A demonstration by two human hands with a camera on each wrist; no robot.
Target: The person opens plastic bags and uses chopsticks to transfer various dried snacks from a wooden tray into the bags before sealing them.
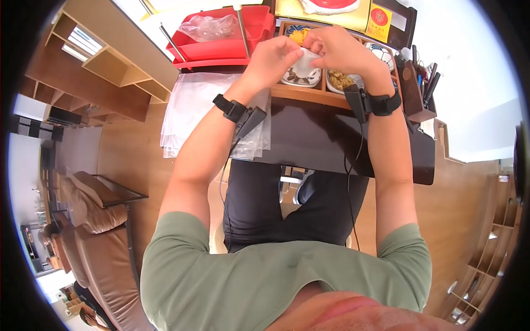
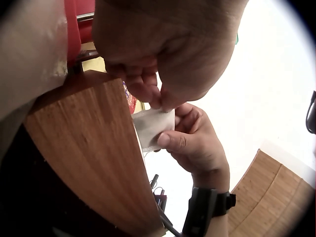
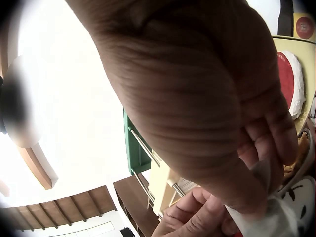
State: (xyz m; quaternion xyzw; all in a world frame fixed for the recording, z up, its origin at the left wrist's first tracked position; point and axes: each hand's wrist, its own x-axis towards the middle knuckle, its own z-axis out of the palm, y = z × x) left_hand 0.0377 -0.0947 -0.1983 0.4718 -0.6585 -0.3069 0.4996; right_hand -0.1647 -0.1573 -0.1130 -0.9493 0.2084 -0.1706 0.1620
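Observation:
A small white pouch (image 1: pixel 303 65), like a tea bag of thin cloth, is held up between both hands over the wooden tray. My left hand (image 1: pixel 271 59) pinches its edge with thumb and fingertips. From the other side my right hand (image 1: pixel 343 51) grips it, the thumb (image 2: pixel 165 140) lying flat on its face in the left wrist view. Below the pouch sits a patterned bowl (image 1: pixel 301 81) with dark bits in it. Beside that, under the right hand, a bowl of brown dried pieces (image 1: pixel 339 80) stands in its compartment. Yellow dried pieces (image 1: pixel 298 36) show behind the fingers.
The divided wooden tray (image 1: pixel 331 98) stands on a dark table (image 1: pixel 314 124). Clear plastic bags (image 1: pixel 212 113) lie left, before a red tiered rack (image 1: pixel 212 51) holding a crumpled bag. A pen holder (image 1: pixel 415 91) stands right. A yellow tray (image 1: pixel 353 23) is at the back.

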